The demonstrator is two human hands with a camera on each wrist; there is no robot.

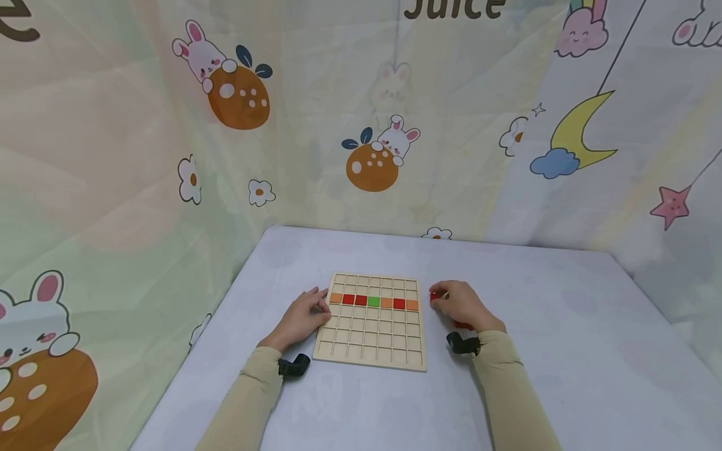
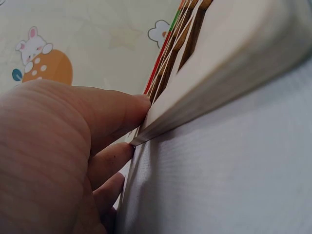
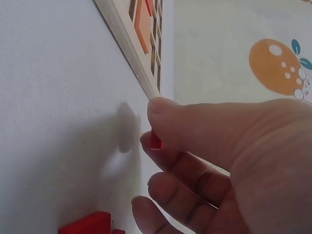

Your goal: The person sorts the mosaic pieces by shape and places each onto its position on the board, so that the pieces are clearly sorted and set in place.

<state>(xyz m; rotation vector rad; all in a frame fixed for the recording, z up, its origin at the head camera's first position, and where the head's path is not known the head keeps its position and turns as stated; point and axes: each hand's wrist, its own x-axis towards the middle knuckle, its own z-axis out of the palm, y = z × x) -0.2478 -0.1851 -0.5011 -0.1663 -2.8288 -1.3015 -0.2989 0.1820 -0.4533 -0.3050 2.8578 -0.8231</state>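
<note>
A pale wooden grid board (image 1: 366, 338) lies flat on the table. One row holds square tiles: orange, red, dark red, a green tile (image 1: 373, 302), orange, red and orange. At the board's left edge, my left hand (image 1: 299, 321) grips the rim; its thumb (image 2: 122, 105) touches the top and a fingertip meets the side. Just right of the board, my right hand (image 1: 464, 305) pinches a small red block (image 3: 156, 140) between thumb and forefinger, which partly cover it. Beneath this hand, more red blocks (image 3: 87, 224) rest on the table, partly cut off in the right wrist view.
The white-covered table (image 1: 575, 338) extends around the board on all sides. Behind and to the left hangs a printed fabric backdrop (image 1: 316, 125) with rabbits and flowers. Each wrist carries a small black camera, such as the right camera (image 1: 464, 343).
</note>
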